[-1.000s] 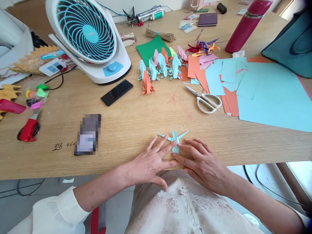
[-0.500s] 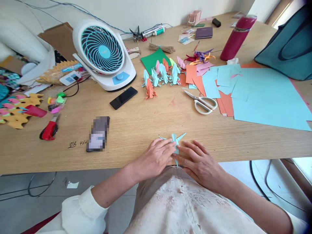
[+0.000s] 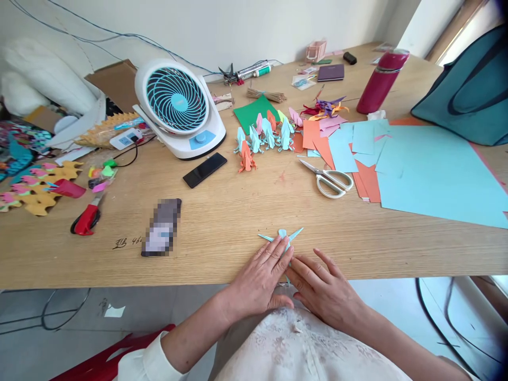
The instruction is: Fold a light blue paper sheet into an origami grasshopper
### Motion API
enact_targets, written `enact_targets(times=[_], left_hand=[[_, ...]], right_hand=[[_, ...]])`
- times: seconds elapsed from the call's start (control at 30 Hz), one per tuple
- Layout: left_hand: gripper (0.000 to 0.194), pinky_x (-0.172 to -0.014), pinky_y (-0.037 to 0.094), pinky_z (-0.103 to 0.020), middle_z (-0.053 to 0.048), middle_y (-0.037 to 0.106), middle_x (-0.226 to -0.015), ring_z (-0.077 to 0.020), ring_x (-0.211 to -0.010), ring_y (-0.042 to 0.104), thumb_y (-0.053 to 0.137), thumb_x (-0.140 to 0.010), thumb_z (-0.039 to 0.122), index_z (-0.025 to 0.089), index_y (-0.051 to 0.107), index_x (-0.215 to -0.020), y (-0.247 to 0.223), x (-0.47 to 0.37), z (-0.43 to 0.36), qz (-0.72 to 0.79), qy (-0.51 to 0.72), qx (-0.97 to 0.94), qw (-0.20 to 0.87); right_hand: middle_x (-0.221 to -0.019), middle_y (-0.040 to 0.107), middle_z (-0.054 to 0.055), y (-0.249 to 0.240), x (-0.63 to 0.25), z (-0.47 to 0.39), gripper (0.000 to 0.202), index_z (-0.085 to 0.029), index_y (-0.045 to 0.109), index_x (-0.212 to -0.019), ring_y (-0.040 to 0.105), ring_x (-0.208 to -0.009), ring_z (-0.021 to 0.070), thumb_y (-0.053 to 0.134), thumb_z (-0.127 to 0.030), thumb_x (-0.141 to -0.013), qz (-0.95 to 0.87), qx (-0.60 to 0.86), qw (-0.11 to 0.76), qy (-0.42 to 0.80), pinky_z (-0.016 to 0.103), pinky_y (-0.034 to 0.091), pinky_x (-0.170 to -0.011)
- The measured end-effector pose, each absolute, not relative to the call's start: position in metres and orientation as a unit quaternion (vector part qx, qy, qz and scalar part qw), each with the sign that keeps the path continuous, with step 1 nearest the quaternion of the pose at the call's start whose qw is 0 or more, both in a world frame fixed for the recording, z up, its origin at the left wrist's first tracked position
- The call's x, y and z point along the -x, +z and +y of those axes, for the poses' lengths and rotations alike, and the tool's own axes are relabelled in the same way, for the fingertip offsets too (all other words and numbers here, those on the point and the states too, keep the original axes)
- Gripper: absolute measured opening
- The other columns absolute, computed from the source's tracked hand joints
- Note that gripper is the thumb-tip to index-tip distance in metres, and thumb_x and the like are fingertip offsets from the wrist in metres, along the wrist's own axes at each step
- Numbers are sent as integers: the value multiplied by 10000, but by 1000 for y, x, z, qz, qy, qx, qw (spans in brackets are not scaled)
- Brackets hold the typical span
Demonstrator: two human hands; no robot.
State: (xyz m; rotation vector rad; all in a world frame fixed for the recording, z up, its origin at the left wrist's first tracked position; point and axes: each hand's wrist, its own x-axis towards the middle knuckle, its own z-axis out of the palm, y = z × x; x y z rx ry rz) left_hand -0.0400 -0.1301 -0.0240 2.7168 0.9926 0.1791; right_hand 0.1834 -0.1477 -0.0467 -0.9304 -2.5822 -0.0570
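A light blue folded paper piece (image 3: pixel 282 233) lies at the table's front edge, with two thin points spread to the sides at its top. Flat across its middle rests my left hand (image 3: pixel 260 278), fingers stretched and pressing on the paper. My right hand (image 3: pixel 329 291) lies just to the right, fingers extended, the fingertips touching the paper's lower part beside the left hand. Most of the piece is hidden under my fingers; a small tip shows below at the edge. Neither hand grips anything.
Beyond the hands lie scissors (image 3: pixel 324 173) and several folded paper figures (image 3: pixel 270 136). Light blue sheets (image 3: pixel 440 180) cover the right side, near a red bottle (image 3: pixel 379 84) and a teal bag (image 3: pixel 460 100). A fan (image 3: pixel 206 132), phones (image 3: pixel 205 170) and a red-handled cutter (image 3: pixel 86 219) are leftward.
My left hand has slid over the paper's middle and now lies flatter on it, covering more. My right hand stays beside it, index finger more raised. The camera view has tilted slightly upward.
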Motion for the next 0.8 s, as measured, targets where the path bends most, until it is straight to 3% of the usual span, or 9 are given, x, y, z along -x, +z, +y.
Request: enact_targets(times=[0.1, 0.2, 0.3, 0.37, 0.6, 0.8], left_hand=[[1084, -1208, 219, -506, -228, 144, -1625, -341, -1527, 54, 313, -813, 812, 56, 115, -1563, -26, 41, -130, 342, 50, -930, 123], [1090, -1207, 214, -492, -211, 146, -1630, -331, -1529, 56, 318, -812, 811, 63, 81, -1569, -26, 41, -129, 342, 48, -931, 121], [1096, -1205, 211, -491, -199, 148, -1632, -326, -1530, 50, 323, -808, 814, 79, 50, -1573, -27, 41, -129, 342, 51, -930, 125], [1097, -1206, 207, -488, -190, 145, -1635, -325, -1530, 48, 325, -806, 817, 89, 40, -1576, -28, 41, -129, 342, 49, -929, 132], [1024, -1180, 243, -516, -189, 158, -1633, -350, -1524, 81, 373, -798, 816, 158, 195, -1563, -28, 46, -124, 321, 55, -933, 154], [1012, -1193, 202, -517, -177, 206, -1626, -340, -1526, 74, 381, -807, 814, 136, 240, -1545, -29, 54, -125, 285, 51, -948, 134]], right_hand=[[-1328, 636, 99, -46, -188, -150, 378, -140, 582, -1321, 507, -1257, 251, 506, -308, -991, -921, 308, 235, -28, 480, 171, -1190], [-1253, 670, 74, -32, -199, -141, 297, -162, 607, -1251, 548, -1187, 244, 502, -273, -997, -927, 285, 241, 44, 485, 262, -1138], [-1021, 691, 60, -15, -208, -115, 213, -165, 608, -1157, 604, -924, 196, 476, -163, -990, -908, 313, 255, 114, 436, 415, -970], [-1011, 649, 84, -8, -208, -94, 224, -166, 590, -1166, 586, -891, 207, 448, -154, -994, -888, 374, 232, 131, 389, 463, -826], [-941, 561, 98, -6, -189, -59, 83, -158, 586, -906, 559, -865, 244, 512, -174, -940, -889, 421, 118, 135, 377, 476, -754], [-897, 589, 80, -1, -186, -71, 61, -184, 526, -847, 578, -824, 222, 570, -199, -888, -873, 442, 117, 167, 325, 448, -699]])
